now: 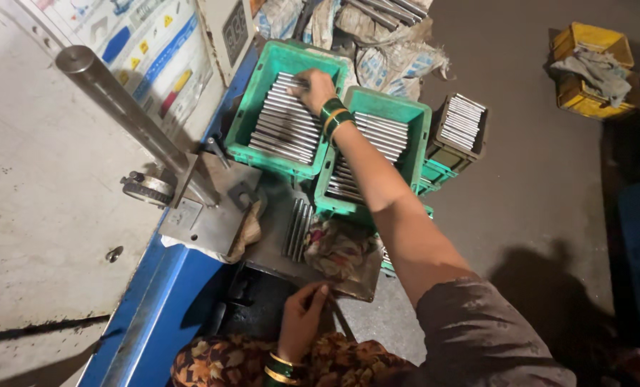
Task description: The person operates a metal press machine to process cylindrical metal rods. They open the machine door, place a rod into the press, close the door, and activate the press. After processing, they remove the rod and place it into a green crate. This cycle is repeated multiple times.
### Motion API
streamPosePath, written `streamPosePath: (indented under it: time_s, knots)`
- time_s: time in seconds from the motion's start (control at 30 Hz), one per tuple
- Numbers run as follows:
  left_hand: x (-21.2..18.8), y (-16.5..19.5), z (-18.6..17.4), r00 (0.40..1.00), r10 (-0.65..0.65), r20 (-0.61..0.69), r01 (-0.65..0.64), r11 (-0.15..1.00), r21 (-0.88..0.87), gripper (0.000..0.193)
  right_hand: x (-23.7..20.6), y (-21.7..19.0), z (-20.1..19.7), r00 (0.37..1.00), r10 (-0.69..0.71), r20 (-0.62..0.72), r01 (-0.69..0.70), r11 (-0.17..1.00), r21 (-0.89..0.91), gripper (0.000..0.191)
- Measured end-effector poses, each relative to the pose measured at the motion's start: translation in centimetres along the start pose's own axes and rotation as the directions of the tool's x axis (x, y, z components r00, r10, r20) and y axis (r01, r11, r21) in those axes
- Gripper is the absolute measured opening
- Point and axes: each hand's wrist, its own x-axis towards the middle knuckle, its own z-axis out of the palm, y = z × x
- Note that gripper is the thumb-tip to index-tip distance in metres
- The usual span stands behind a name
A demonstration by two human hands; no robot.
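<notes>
reaching right hand point(313, 87) grip clamped on metal rods point(284, 122) | left hand point(302, 315) grip pinching thin rod point(334, 304)

The right hand point(313, 89) covers the upper ends of the metal rods point(285, 120) in the far green crate point(242, 122), so whether its fingers grip one cannot be told. The forearm hides part of the near green crate point(413, 147). The left hand point(302, 315) conceals whatever its fingers pinch. A yellow crate point(588, 100) at upper right is partly hidden by a grey rag point(593, 68). Sacks point(395, 54) are cut by the top edge.
</notes>
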Motion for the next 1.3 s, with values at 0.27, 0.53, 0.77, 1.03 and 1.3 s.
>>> streamPosePath:
  time_s: [0.27,0.53,0.77,1.03,1.3]
  knots:
    - [-0.3,-1.0,-0.4,0.999,-0.035,-0.013,0.034,0.997,-0.066,0.029,-0.6,1.2,-0.1,0.983,-0.07,0.172,0.058,0.996,0.072,0.045]
    - [0.9,-2.9,-1.6,0.997,0.062,-0.041,-0.066,0.994,-0.088,0.028,-1.0,1.3,1.4,0.971,-0.121,0.207,0.163,0.967,-0.197,0.027]
    - [1.0,-4.3,-1.3,0.997,0.062,-0.046,-0.068,0.984,-0.165,0.028,-1.6,1.1,1.6,0.989,-0.118,0.086,0.142,0.922,-0.361,0.025]
    - [-0.2,-2.9,-1.5,0.997,0.038,-0.066,-0.043,0.996,-0.084,0.029,-1.6,1.1,0.9,0.982,-0.144,0.124,0.163,0.973,-0.164,0.034]
    - [-1.4,-1.3,-2.3,0.997,0.036,-0.066,-0.043,0.994,-0.099,0.029,-1.1,-0.4,1.9,0.992,0.027,0.12,0.046,0.825,-0.563,0.025]
